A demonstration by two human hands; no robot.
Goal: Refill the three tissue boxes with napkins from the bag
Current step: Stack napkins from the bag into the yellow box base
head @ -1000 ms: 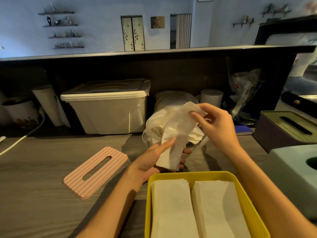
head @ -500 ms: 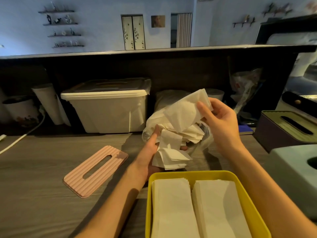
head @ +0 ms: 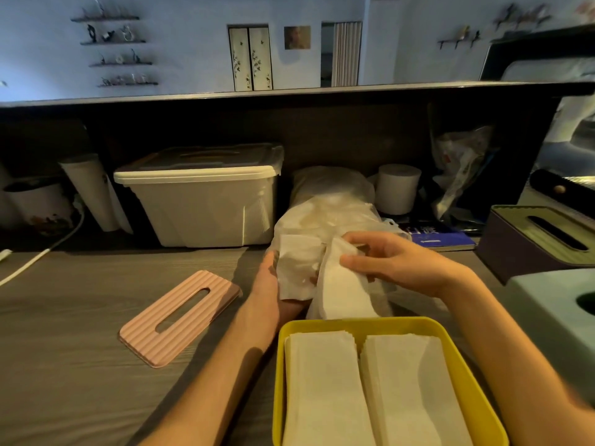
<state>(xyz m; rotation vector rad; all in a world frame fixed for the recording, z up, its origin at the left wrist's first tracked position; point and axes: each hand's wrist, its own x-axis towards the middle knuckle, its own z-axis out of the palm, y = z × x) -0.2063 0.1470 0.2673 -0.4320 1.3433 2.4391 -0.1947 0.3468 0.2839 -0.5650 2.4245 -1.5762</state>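
- Head view, surface: grey wood-grain counter [head: 64, 317], dim light; dark raised back ledge [head: 289, 91] along far edge.
- Yellow tissue box [head: 463, 375], lid off, near edge centre-right; two napkin stacks [head: 325, 387] side by side inside.
- Pink ribbed lid [head: 180, 317] w/ slot, flat on counter, left of yellow box, apart from it.
- Clear plastic bag [head: 325, 214] of napkins, just behind yellow box.
- Left hand [head: 270, 284] at bag's left side, holds a white napkin [head: 296, 272]; fingers mostly hidden behind it, curl can't be told exactly.
- Right hand [head: 396, 262]: thumb and fingers pinched on a folded napkin bundle [head: 341, 291] at bag mouth.
- Dark tissue box [head: 528, 249] w/ green slotted lid, far right; pale teal tissue box [head: 553, 304] nearer, right edge.
- Under ledge: lidded white storage bin [head: 199, 201], paper roll [head: 399, 188], white cable [head: 38, 255] at left.
- Room beyond: pale blue wall [head: 193, 43], small wall shelves [head: 112, 53] w/ figurines, doorway w/ curtain [head: 344, 53].
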